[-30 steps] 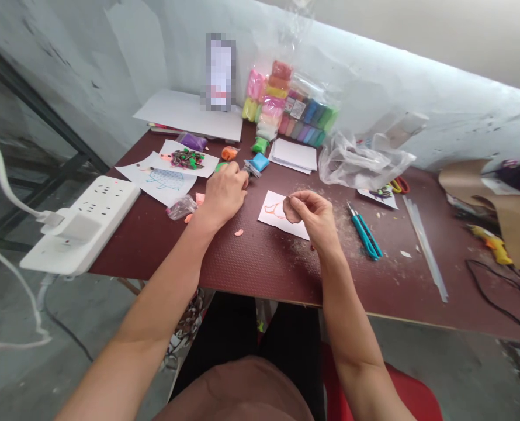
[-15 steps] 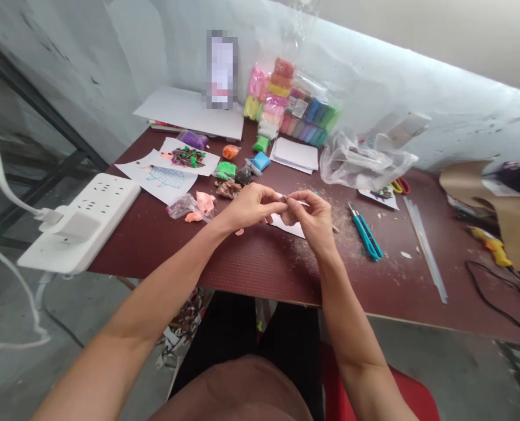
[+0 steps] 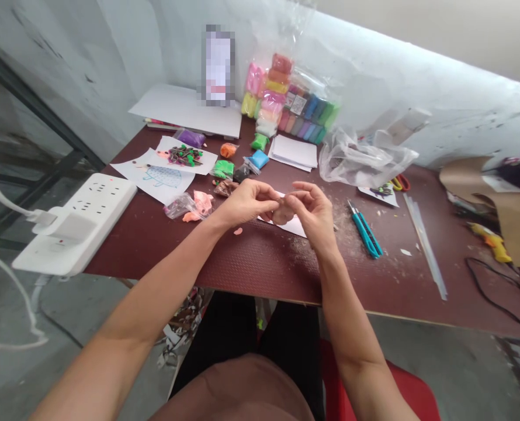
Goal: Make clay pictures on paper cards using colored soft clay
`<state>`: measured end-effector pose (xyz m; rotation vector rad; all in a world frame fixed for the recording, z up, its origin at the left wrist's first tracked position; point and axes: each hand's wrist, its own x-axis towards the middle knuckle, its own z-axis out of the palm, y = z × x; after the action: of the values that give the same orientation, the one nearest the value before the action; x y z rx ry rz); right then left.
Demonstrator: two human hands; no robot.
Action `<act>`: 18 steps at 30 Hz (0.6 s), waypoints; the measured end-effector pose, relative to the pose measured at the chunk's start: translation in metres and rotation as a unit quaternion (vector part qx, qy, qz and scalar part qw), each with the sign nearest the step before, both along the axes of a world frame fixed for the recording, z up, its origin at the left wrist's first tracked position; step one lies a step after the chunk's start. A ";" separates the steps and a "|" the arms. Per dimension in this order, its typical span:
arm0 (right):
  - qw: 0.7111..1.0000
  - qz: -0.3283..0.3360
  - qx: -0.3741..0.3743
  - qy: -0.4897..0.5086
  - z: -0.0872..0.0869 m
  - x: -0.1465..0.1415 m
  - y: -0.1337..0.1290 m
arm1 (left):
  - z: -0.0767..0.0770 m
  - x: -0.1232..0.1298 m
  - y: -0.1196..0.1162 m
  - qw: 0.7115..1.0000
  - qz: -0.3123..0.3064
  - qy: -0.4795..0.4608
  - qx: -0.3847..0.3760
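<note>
My left hand (image 3: 253, 203) and my right hand (image 3: 310, 210) meet above the middle of the dark red table (image 3: 251, 263). Thumb and forefinger of each are pinched together at one spot; whatever is between them is too small to make out. Beneath the hands lies a white paper (image 3: 295, 226). Left of my left hand are a brown clay packet (image 3: 225, 187) and a pink clay lump (image 3: 203, 203) beside clear wrap. A small pink piece (image 3: 238, 231) lies near my left wrist. Farther left, a paper (image 3: 205, 162) bears a pile of small green and dark pieces, over a blue drawing (image 3: 163, 177).
A white power strip (image 3: 73, 228) sits at the left edge. Bagged coloured clay (image 3: 304, 114) and a plastic bag (image 3: 365, 161) are at the back. On the right lie a teal cutter (image 3: 366, 232), clear sticks (image 3: 426, 248) and a yellow glue gun (image 3: 490, 241) with a black cord.
The fingers of my right hand have spread and lifted a little, while thumb and forefinger stay near my left fingertips. The view has shifted slightly.
</note>
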<state>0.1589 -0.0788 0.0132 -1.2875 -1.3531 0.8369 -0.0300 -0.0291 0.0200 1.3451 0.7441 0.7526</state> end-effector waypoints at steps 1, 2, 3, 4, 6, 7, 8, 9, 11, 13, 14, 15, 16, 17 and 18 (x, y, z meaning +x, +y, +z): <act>1.000 0.003 -0.005 0.008 0.001 0.002 0.001 | 0.000 -0.001 0.001 1.000 0.016 -0.009 -0.007; 1.000 0.009 -0.012 0.008 0.002 0.004 0.002 | 0.000 -0.001 0.002 0.999 0.030 -0.018 -0.011; 1.000 0.017 -0.020 0.001 0.003 0.006 0.002 | 0.000 -0.002 0.003 0.999 0.037 -0.026 -0.012; 0.999 0.024 -0.026 -0.007 0.005 0.007 0.002 | 0.000 -0.002 0.003 0.999 0.037 -0.031 -0.011; 0.999 0.037 -0.032 -0.017 0.006 0.008 0.002 | 0.002 -0.003 0.003 0.999 0.022 -0.033 0.000; 0.998 0.040 -0.033 -0.018 0.006 0.008 0.002 | 0.003 -0.004 0.002 0.999 0.015 -0.029 0.008; 0.998 0.043 -0.034 -0.019 0.006 0.008 0.001 | 0.005 -0.004 0.002 1.000 0.010 -0.024 0.017; 0.998 0.046 -0.035 -0.020 0.006 0.007 0.001 | 0.006 -0.005 0.001 1.000 0.006 -0.016 0.026; 0.997 0.056 -0.041 -0.021 0.006 0.006 0.000 | 0.008 -0.005 0.000 0.999 0.000 0.000 0.039; 0.997 0.059 -0.044 -0.024 0.006 0.004 0.000 | 0.007 -0.005 -0.001 0.999 -0.004 0.009 0.042; 0.997 0.057 -0.042 -0.025 0.006 0.003 0.000 | 0.006 -0.004 -0.001 0.999 0.000 0.009 0.039; 0.998 0.053 -0.039 -0.025 0.006 0.002 0.000 | 0.005 -0.003 0.000 0.999 0.007 0.005 0.035; 0.998 0.050 -0.035 -0.023 0.006 0.002 0.000 | 0.003 -0.002 0.000 0.999 0.016 0.000 0.030; 0.998 0.050 -0.033 -0.018 0.006 0.001 0.000 | 0.002 -0.001 0.000 0.999 0.025 -0.007 0.024; 0.998 0.051 -0.032 -0.010 0.006 0.000 0.000 | 0.000 0.001 0.000 0.999 0.034 -0.013 0.018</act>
<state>0.1589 -0.0793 0.0192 -1.2867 -1.4282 0.9471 -0.0294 -0.0289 0.0200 1.3456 0.7626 0.8395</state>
